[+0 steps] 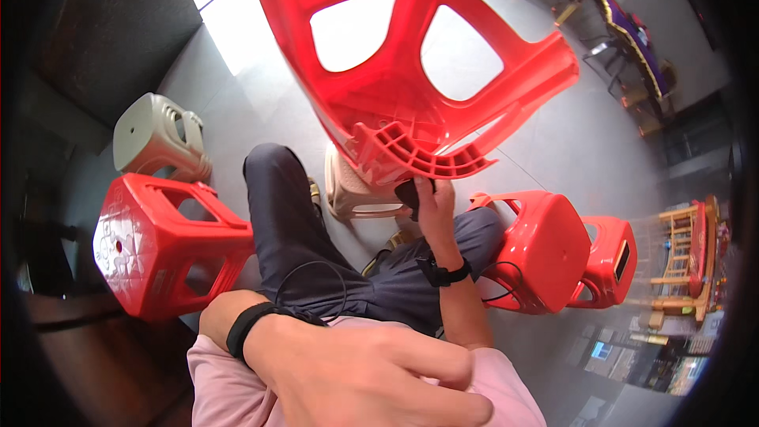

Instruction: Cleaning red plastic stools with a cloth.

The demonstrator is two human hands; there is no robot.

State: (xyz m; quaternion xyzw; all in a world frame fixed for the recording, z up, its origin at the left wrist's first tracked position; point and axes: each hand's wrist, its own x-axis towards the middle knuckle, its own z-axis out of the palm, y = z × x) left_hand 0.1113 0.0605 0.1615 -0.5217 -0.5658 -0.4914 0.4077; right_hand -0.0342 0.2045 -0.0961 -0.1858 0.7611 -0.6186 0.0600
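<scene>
A red plastic stool [379,86] fills the upper middle, tipped so that its ribbed underside and spread legs show. Behind its lower end stands a beige plastic stool [347,190]; whether the two touch is unclear. My right hand [437,204] is just below the red stool's curved, ribbed edge [430,151]. A small black object [408,194] is held in its fingers, too dark to identify. My left hand [362,370] is raised close to the camera before my chest, back upward and fingers bent. Its palm is hidden. Both wrists wear black straps.
Another red stool [178,243] and a beige one [155,133] stand at my left. Two more red stools, one near [545,249] and one farther [616,261], are by my right knee. A thin black cable [344,290] crosses my lap. Wooden furniture [682,255] stands far right.
</scene>
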